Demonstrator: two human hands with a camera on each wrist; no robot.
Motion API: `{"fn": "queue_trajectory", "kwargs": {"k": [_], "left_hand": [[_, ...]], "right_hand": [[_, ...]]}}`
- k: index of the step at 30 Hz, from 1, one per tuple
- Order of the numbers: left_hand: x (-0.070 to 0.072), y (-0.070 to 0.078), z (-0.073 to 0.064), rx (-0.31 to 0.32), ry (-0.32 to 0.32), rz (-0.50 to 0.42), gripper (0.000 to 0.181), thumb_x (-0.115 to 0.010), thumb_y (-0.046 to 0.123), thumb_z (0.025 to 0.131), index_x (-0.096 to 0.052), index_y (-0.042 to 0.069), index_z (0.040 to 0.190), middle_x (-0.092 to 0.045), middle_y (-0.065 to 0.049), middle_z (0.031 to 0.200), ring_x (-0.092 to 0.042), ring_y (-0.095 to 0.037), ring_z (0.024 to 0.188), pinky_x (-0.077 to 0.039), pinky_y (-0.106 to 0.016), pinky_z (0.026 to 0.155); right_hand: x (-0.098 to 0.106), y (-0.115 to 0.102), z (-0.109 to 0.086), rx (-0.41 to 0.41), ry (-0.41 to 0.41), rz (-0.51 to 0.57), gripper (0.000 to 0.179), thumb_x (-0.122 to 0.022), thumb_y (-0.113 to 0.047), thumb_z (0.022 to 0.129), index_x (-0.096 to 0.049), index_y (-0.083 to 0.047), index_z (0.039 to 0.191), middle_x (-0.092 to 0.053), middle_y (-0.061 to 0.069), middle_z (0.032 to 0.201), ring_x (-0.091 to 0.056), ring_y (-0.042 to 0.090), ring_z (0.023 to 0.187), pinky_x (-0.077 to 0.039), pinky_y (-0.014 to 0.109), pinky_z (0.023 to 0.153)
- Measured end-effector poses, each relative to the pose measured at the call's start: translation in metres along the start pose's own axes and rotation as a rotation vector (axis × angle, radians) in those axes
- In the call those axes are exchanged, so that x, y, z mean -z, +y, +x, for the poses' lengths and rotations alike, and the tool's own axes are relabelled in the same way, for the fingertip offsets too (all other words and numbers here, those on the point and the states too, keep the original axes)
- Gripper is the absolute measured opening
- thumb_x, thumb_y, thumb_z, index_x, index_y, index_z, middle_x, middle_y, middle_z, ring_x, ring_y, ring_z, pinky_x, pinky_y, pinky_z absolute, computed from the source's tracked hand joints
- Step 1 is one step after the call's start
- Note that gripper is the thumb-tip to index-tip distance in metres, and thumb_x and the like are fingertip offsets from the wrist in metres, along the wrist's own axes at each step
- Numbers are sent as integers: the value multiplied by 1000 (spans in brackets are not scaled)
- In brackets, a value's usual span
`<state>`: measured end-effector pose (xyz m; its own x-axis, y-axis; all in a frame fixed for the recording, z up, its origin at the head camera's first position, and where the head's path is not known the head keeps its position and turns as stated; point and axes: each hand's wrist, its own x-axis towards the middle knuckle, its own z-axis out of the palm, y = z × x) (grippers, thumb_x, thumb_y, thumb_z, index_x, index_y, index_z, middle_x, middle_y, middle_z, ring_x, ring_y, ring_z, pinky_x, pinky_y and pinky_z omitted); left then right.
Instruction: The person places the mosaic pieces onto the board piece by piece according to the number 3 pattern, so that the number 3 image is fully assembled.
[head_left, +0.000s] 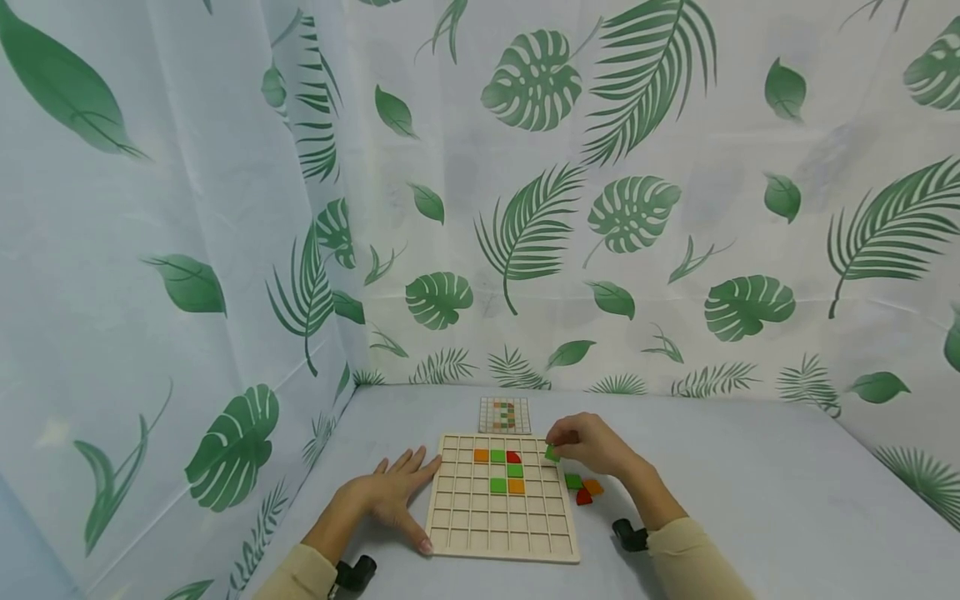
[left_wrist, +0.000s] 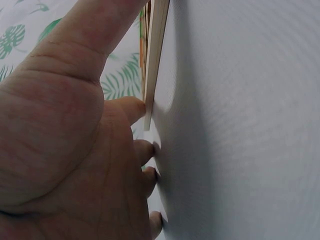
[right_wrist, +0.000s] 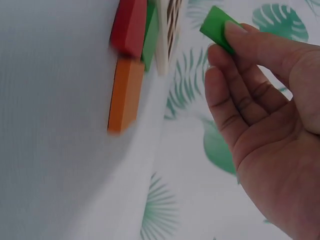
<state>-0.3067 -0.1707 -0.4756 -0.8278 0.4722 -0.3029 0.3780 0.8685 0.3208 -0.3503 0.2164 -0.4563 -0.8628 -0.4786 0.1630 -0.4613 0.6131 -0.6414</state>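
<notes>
From the head, the right hand point(head_left: 588, 442) pinches a small green tile point(head_left: 552, 452) at the right edge of a pale wooden grid board point(head_left: 498, 522); the left hand point(head_left: 390, 493), fingers spread, touches its left edge. Left wrist: one fingertip point(left_wrist: 136, 107) meets the board's side. Right wrist: the tile is apart from the board, whose edge has red point(right_wrist: 132, 27) and orange pieces point(right_wrist: 126, 95) near it.

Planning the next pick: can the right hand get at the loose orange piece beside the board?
Probably yes: nothing covers the orange piece, which lies close to the right hand. That hand pinches a green piece, though, so it likely needs to put that down first.
</notes>
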Motion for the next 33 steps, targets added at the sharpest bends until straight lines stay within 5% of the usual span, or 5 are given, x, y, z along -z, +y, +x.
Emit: {"fn": "queue_trajectory", "kwargs": {"k": [25, 33], "left_hand": [[0, -1, 0, -19, 7, -2, 136, -90, 70, 64, -16, 23, 169, -9, -15, 176, -6, -40, 163, -9, -69, 126], [0, 0, 0, -7, 4, -4, 136, -90, 70, 63, -17, 23, 168, -9, -14, 176, -6, -39, 163, -9, -68, 127]], "right_hand": [[-31, -25, 9, 58, -121, 65, 12, -74, -5, 95, -79, -9, 105, -77, 4, 100, -62, 11, 80, -56, 22, 72], [-38, -27, 11, 68, -168, 63, 11, -76, -8, 94, -79, -17, 99, -75, -4, 95, -64, 12, 82, -56, 24, 75]]}}
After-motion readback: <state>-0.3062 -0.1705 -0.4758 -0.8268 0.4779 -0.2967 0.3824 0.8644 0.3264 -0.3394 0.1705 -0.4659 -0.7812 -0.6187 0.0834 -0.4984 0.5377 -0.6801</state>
